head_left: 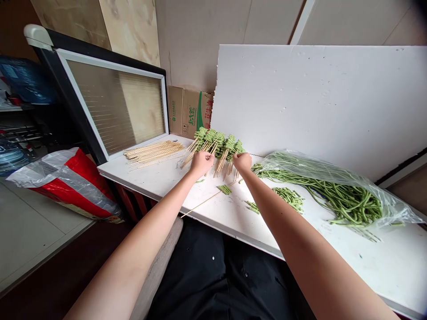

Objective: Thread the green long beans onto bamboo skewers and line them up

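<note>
Green bean skewers, long axes diag. (bare ends twd viewer, L)

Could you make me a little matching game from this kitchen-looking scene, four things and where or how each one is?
1. bare skewers
2. uncut long beans
3. single loaded skewer
4. cardboard box

A. brown, printed in green and red
B. partly inside a clear plastic bag
C. lying near the front edge of the table
D. in a loose bunch at the table's left end

Pairs: 1-D, 2-B, 3-C, 4-A
</note>
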Tool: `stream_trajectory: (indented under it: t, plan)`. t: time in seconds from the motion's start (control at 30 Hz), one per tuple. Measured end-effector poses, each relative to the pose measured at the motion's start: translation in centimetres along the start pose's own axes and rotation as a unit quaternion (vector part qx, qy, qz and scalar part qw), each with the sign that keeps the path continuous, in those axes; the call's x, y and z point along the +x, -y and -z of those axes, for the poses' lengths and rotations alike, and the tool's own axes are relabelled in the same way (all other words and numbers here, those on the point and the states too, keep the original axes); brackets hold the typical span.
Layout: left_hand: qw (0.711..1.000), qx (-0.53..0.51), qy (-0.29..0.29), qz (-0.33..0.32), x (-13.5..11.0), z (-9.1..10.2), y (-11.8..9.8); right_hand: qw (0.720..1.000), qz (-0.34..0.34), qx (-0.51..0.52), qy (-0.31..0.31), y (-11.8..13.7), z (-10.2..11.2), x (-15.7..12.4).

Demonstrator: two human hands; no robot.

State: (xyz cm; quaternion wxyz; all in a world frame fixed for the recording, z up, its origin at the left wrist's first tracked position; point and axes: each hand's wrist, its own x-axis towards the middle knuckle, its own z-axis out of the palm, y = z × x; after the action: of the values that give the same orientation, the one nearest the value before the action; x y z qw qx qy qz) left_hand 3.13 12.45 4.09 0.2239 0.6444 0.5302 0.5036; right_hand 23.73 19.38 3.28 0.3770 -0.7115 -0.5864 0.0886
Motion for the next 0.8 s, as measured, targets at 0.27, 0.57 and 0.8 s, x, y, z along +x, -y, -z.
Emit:
stream_trajectory:
  t: [0.27, 0.57, 0.8]
  plan:
    - [1.0, -0.019, 0.002, -0.007, -0.2, 0.1, 0.9, 0.999, -0.036, -0.007, 0.007, 0.9, 0.2, -0.2]
    - [1.0, 0.001, 0.008, -0.007, -1.0, 1.0, 1.2, 1.0, -0.013, -0.006, 0.002, 1.3, 0.1, -0.3]
    - [1.0, -0.005, -0.01, -0.012, -1.9, 1.6, 1.3, 1.0, 0.0, -0.009, -0.005, 1.2, 0.7, -0.3]
